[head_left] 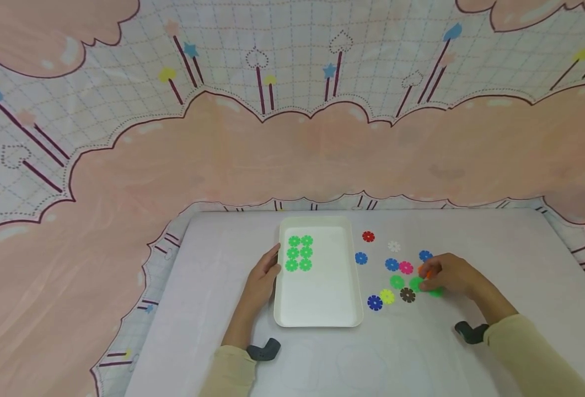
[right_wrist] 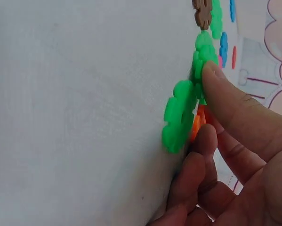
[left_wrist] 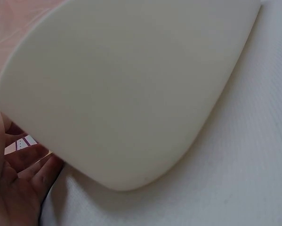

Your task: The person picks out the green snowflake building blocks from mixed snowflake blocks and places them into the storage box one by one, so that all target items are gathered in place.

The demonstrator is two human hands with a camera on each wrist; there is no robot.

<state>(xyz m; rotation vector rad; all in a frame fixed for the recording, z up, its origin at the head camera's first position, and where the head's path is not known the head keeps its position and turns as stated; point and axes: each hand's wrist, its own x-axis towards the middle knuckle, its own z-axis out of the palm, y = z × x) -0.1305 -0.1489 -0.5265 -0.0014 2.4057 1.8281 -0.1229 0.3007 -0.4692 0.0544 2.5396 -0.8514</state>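
A white tray point(head_left: 319, 300) lies on the table, with several green flower-shaped discs point(head_left: 293, 253) set in pairs in its upper left. My left hand point(head_left: 262, 275) holds the tray's left edge; in the left wrist view its fingers point(left_wrist: 35, 165) bend at the rim beside the pale tray wall point(left_wrist: 126, 94). To the right of the tray, my right hand point(head_left: 453, 273) pinches a green flower-shaped disc point(head_left: 416, 284) among the loose pieces. The thumb point(right_wrist: 225, 87) lies on that disc, while the index fingertip is partly hidden behind an orange disc point(right_wrist: 197, 125). Another green disc point(right_wrist: 178, 117) lies nearer the wrist.
Loose discs surround the right hand: brown point(head_left: 407, 295), yellow point(head_left: 387, 296), dark blue point(head_left: 375, 302), pink point(head_left: 406, 267), white point(head_left: 393, 246), red point(head_left: 368, 236) and several blue ones point(head_left: 361, 258). A white cloth covers the table point(head_left: 198, 309). Behind it hangs a patterned curtain point(head_left: 322, 154).
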